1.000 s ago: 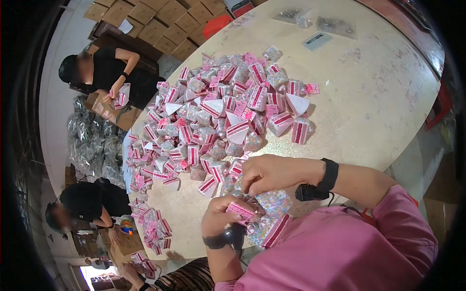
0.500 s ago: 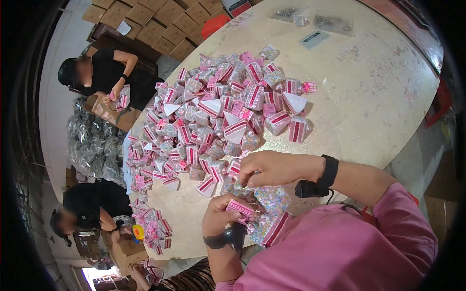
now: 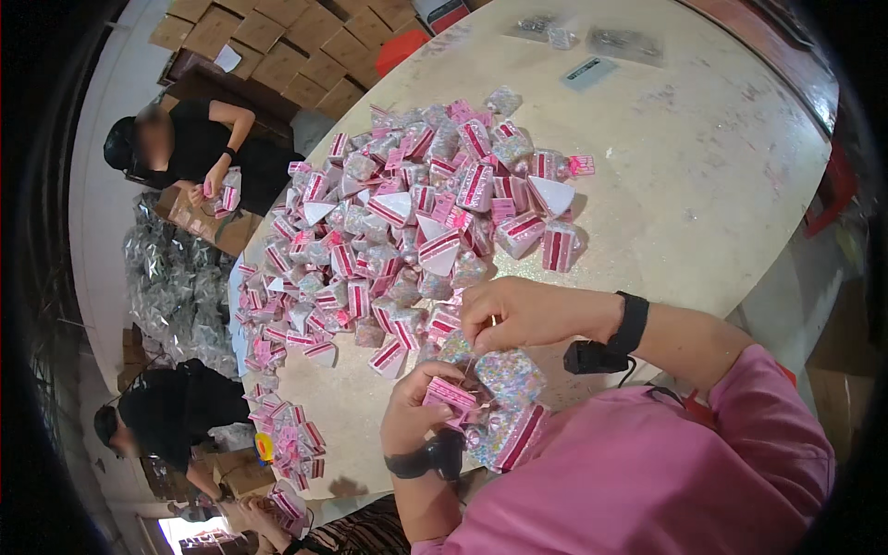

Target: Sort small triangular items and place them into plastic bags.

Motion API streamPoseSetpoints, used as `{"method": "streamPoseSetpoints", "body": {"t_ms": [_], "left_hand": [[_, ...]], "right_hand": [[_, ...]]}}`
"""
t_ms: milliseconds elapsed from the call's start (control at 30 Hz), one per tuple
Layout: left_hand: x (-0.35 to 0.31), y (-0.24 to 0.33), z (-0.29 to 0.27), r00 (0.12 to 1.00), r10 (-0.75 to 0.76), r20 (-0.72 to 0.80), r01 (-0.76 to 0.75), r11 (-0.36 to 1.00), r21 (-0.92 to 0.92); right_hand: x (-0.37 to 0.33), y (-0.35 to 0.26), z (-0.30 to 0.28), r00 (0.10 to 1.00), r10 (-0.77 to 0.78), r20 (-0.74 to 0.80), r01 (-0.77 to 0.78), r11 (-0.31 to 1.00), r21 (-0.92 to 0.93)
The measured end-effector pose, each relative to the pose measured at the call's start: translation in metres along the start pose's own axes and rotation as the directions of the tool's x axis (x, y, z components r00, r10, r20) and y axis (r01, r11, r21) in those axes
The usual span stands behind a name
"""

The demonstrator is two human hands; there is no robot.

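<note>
My left hand is closed on a small pink printed tag, thumb across its face. Just above it, my right hand pinches a thin cord that runs down toward the tag. Against my pink shirt rests a cake-slice ornament with pink and white layers and a glittery, beaded top. A second glitter-covered piece sits between my hands; whether the cord joins it, I cannot tell. Beyond my hands spreads a large heap of similar cake-slice ornaments, several with pink tags.
The pale round table carries clear bags of small parts and a flat pale packet at its far side. A yellow roll lies near the left edge. Several people work on the left, before stacked cartons.
My right hand has drawn slightly away from the tag, and the cord now shows between my hands. At lower left, a co-worker's arm and the ornament in hand have shifted.
</note>
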State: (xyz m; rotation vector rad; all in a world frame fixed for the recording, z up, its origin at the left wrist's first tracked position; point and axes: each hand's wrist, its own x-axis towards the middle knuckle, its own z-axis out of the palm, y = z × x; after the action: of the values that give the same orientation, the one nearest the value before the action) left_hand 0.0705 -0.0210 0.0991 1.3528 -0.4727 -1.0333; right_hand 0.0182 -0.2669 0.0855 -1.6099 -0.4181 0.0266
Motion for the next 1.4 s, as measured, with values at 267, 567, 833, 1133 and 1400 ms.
{"method": "streamPoseSetpoints", "body": {"t_ms": [267, 567, 833, 1133, 1400], "left_hand": [[-0.001, -0.006, -0.009, 0.999, -0.028, 0.021, 0.028, 0.999, -0.039], [0.002, -0.006, -0.002, 1.0, -0.025, 0.003, 0.025, 0.999, -0.047], [0.003, -0.006, -0.001, 1.0, -0.021, 0.008, 0.021, 0.999, -0.042], [0.004, -0.005, 0.0, 1.0, -0.027, 0.006, 0.027, 0.999, -0.017], [0.006, -0.006, 0.0, 0.999, -0.034, 0.019, 0.034, 0.999, -0.007]], "right_hand": [[-0.033, 0.0, -0.017, 0.965, 0.262, -0.008, -0.258, 0.955, 0.15], [-0.054, 0.018, -0.014, 0.935, 0.353, -0.045, -0.318, 0.885, 0.342], [-0.065, 0.012, -0.018, 0.851, 0.52, 0.075, -0.501, 0.761, 0.412], [-0.072, 0.02, -0.021, 0.826, 0.547, 0.139, -0.552, 0.734, 0.395], [-0.076, 0.021, -0.018, 0.822, 0.544, 0.17, -0.556, 0.702, 0.444]]}}
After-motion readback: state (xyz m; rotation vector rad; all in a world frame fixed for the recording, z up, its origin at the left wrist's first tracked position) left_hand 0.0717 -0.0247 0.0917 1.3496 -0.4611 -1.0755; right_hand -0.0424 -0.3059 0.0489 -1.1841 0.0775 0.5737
